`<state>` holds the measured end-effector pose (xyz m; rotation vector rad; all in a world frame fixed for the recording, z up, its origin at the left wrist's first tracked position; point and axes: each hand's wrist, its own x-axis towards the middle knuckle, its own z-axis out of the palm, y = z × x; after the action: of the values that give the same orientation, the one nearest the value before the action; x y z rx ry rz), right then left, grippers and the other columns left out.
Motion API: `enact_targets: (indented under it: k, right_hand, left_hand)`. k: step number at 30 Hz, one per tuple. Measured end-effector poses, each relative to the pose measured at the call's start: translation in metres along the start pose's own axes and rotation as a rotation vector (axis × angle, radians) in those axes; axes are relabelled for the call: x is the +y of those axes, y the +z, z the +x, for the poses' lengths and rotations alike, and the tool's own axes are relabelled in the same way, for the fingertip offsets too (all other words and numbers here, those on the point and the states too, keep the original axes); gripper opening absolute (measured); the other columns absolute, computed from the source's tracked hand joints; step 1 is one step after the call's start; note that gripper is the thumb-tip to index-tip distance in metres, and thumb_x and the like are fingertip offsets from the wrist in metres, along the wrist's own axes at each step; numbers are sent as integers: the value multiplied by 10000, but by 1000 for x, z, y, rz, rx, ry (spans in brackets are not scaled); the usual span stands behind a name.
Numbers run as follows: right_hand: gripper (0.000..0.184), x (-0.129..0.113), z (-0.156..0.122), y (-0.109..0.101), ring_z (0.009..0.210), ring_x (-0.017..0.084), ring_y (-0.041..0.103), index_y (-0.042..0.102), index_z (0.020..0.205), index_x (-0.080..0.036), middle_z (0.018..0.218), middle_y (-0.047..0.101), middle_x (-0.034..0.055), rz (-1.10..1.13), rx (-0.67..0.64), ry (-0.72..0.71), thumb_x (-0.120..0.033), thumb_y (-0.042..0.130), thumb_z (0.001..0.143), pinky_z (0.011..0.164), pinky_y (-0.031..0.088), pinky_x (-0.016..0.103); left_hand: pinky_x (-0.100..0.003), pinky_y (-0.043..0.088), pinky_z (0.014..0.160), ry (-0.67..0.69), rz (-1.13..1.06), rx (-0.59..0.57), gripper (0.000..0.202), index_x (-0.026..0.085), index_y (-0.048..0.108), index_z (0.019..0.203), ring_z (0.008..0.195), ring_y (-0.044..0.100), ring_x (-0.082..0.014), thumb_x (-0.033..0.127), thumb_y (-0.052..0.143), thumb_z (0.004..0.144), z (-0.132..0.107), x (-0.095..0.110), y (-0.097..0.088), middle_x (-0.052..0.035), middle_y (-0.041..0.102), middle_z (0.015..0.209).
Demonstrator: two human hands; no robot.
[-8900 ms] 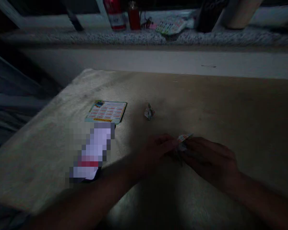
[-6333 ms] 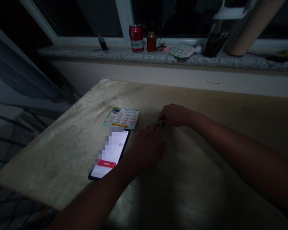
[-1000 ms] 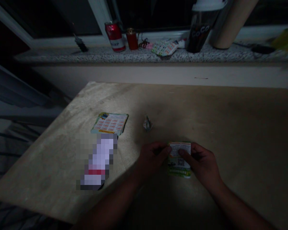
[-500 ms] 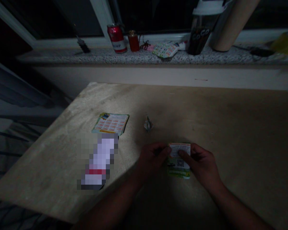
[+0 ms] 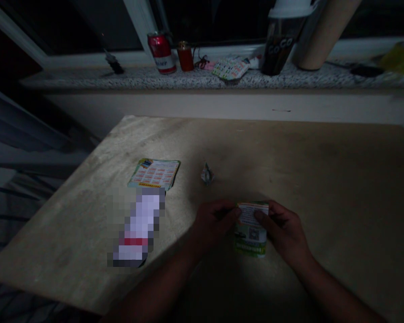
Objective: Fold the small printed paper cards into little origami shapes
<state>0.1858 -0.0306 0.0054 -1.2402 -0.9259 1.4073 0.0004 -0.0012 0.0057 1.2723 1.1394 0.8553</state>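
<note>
Near the table's front, a small printed card (image 5: pixel 251 234) with green edging, text and a QR code is held between both hands. My left hand (image 5: pixel 217 220) pinches its upper left edge, thumb on the face. My right hand (image 5: pixel 284 226) grips the upper right side, its thumb lying across the printed text. The fingers behind the card are hidden. Beyond the hands stands a small folded paper piece (image 5: pixel 207 174). To the left lies a stack of calendar cards (image 5: pixel 156 174), with a blurred-out phone-like slab (image 5: pixel 138 224) just in front of it.
The pale table (image 5: pixel 87 211) reaches toward a granite windowsill (image 5: pixel 121 80). On the sill stand a red can (image 5: pixel 161 53), a small orange-red bottle (image 5: pixel 185 57), a crumpled printed packet (image 5: pixel 231 68), a dark lidded cup (image 5: pixel 279 45) and a tan cylinder (image 5: pixel 325 36).
The card's lower edge sits slightly lower and appears tilted more toward me. My right thumb has shifted slightly right on its face. Both hands keep their hold.
</note>
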Motion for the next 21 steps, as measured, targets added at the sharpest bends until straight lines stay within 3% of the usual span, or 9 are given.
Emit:
enact_targets:
  k: [12, 21]
  right_hand:
    - [297, 0, 2, -2, 543, 122, 615, 664, 631, -183, 613, 692, 11, -17, 67, 9, -404, 810, 766, 518, 506, 225]
    - [222, 2, 5, -9, 608, 155, 639, 760, 705, -189, 666, 719, 31, -32, 17, 20, -393, 807, 779, 580, 532, 274]
  left_hand:
    - [-187, 478, 595, -2, -64, -23, 227, 147, 749, 781, 637, 622, -108, 355, 704, 859, -1, 1, 1, -11, 706, 701]
    - [-219, 504, 612, 2, -51, 7, 245, 149, 763, 811, 658, 641, -136, 384, 711, 849, 1, 0, -1, -29, 720, 724]
